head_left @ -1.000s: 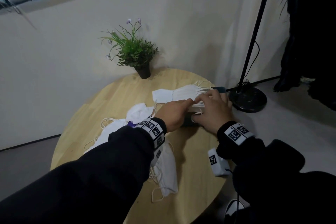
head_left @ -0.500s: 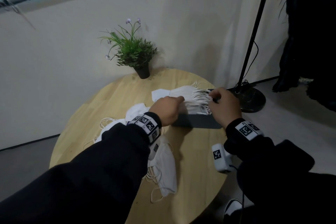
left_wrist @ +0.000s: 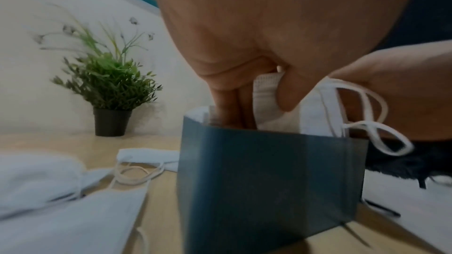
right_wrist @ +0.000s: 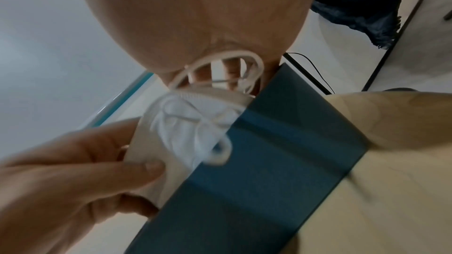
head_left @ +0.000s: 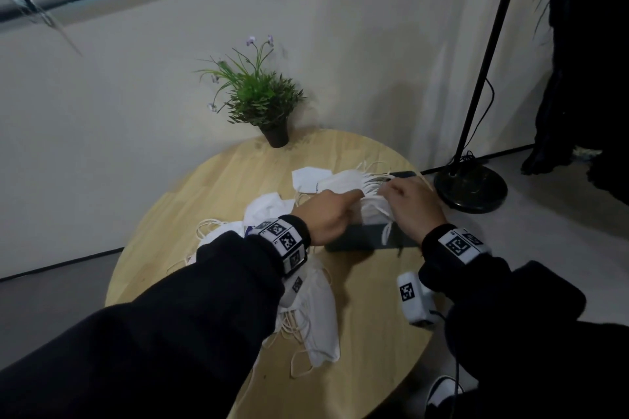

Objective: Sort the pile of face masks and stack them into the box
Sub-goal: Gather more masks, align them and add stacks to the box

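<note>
A dark blue box stands at the right side of the round wooden table. A stack of white face masks stands in it, ear loops fanning to the right. My left hand pinches the stack's left end; its fingers reach inside the box and the thumb presses the masks. My right hand curls over the right end, with ear loops round its fingers. Loose masks lie in a pile left of the box, partly under my left arm.
A single mask lies behind the box. A potted plant stands at the table's far edge by the wall. A floor lamp's black base sits on the floor to the right. The table edge is close behind the box.
My hands moved apart from the box's front to the two ends of the mask stack. The stack now sits lower in the box.
</note>
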